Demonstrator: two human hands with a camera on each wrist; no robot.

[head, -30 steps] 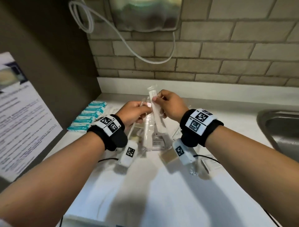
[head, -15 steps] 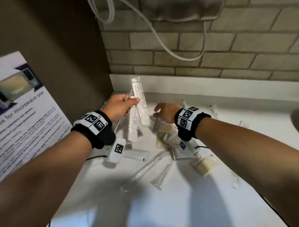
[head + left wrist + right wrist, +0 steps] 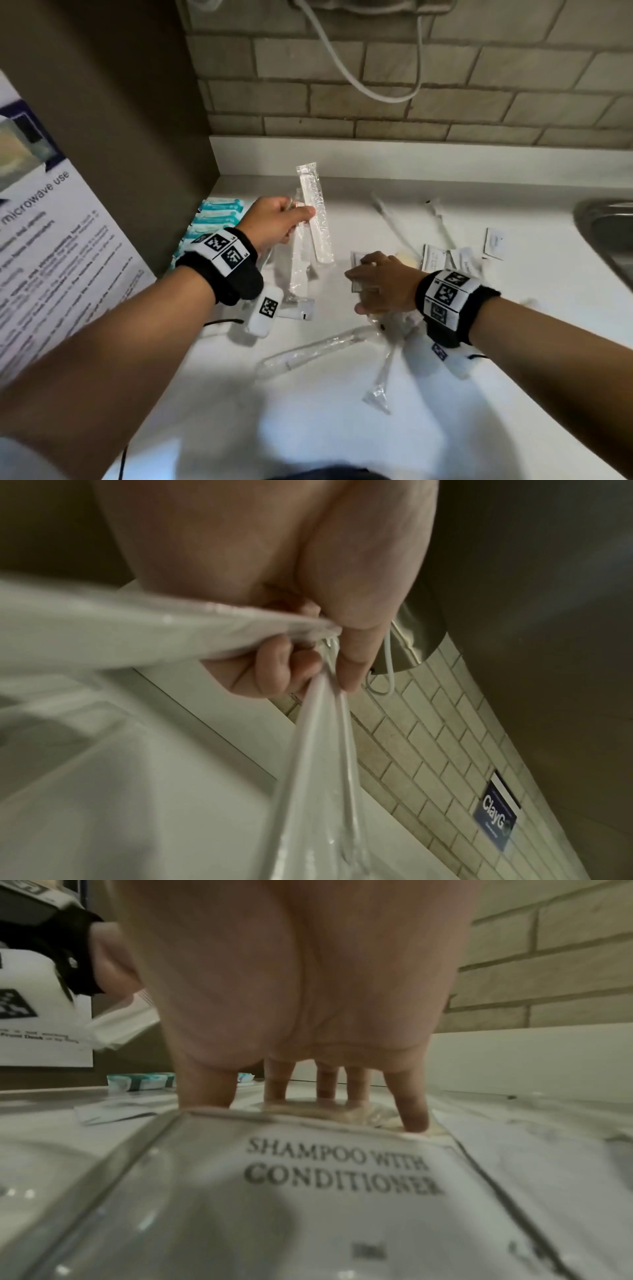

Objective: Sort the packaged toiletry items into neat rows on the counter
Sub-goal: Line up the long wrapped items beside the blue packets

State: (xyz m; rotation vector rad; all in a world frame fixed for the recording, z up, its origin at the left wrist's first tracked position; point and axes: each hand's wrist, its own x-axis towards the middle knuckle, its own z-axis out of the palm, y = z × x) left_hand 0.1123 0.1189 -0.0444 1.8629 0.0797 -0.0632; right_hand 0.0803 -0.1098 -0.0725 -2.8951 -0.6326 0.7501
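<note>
White sachet (image 3: 329,1191) printed "SHAMPOO WITH CONDITIONER" under right-hand fingertips (image 3: 416,1121)

Counter (image 3: 308,428) fills lower and centre frame; backsplash wall (image 3: 376,102) across the top, sink (image 3: 609,233) at right edge, notice sheet (image 3: 51,240) at left edge. Row of small packets (image 3: 215,219) left of centre, against the side panel. Left hand (image 3: 274,226) just right of them, gripping two long wrapped packs (image 3: 317,219) above the counter. Right hand (image 3: 383,284) centre-right, fingers down on the shampoo sachet (image 3: 342,1175). More sachets (image 3: 435,257) right of it; long packs (image 3: 308,353) below.
</note>
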